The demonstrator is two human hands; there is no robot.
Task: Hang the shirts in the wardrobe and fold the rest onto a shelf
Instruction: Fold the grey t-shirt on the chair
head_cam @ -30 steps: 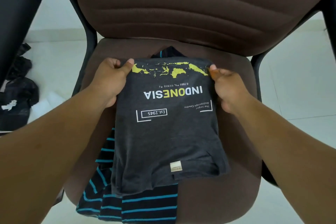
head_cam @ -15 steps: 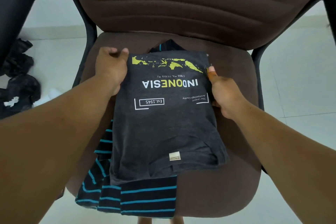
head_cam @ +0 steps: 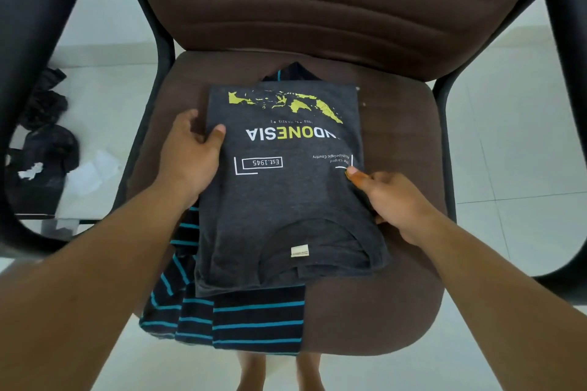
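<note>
Folded dark grey cotton T-shirt with a yellow map print and "INDONESIA" lettering (upside down to the camera) lies on the brown padded chair seat, atop a black garment with teal stripes. Left hand grips its 9 o'clock edge, thumb on top. Right hand pinches the 3 o'clock edge. Dark clothes lie on the floor at 9 o'clock.

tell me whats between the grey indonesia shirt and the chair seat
A folded black garment with blue stripes lies between the grey shirt and the brown seat, seen in the head view.
</note>
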